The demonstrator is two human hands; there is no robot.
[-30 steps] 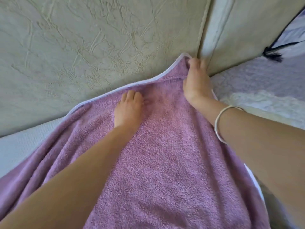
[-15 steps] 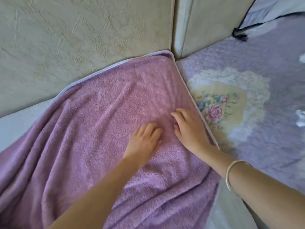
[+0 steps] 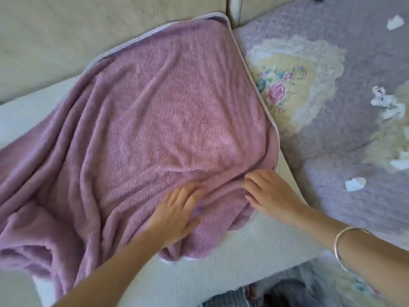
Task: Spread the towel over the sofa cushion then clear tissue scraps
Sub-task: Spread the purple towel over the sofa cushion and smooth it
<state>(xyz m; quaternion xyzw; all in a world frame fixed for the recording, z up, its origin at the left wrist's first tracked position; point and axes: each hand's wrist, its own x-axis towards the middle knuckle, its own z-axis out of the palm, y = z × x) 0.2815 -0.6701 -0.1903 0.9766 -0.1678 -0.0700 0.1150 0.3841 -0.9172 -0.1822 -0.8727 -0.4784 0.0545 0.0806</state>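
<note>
A mauve terry towel [image 3: 159, 111] lies over the white sofa seat cushion [image 3: 232, 260], its far corner tucked against the backrest, its left part bunched in folds. My left hand [image 3: 177, 213] rests flat on the towel near its front edge, fingers apart. My right hand [image 3: 270, 191] lies palm-down on the towel's front right corner, a silver bangle on its wrist. White tissue scraps lie on the neighbouring lilac quilted cover: one near the cushion [image 3: 354, 183], a twisted cluster [image 3: 386, 105], one at the far right [image 3: 400, 162], one at the back [image 3: 395, 22].
The beige sofa backrest [image 3: 77, 36] rises behind the towel. A lilac quilted cover with a floral patch [image 3: 283, 85] covers the seat to the right. Dark fabric [image 3: 283, 291] shows below the cushion's front edge.
Both hands slid from the towel's far corner by the backrest toward its front edge, smoothing it. The view pulled back and right, bringing tissue scraps into sight.
</note>
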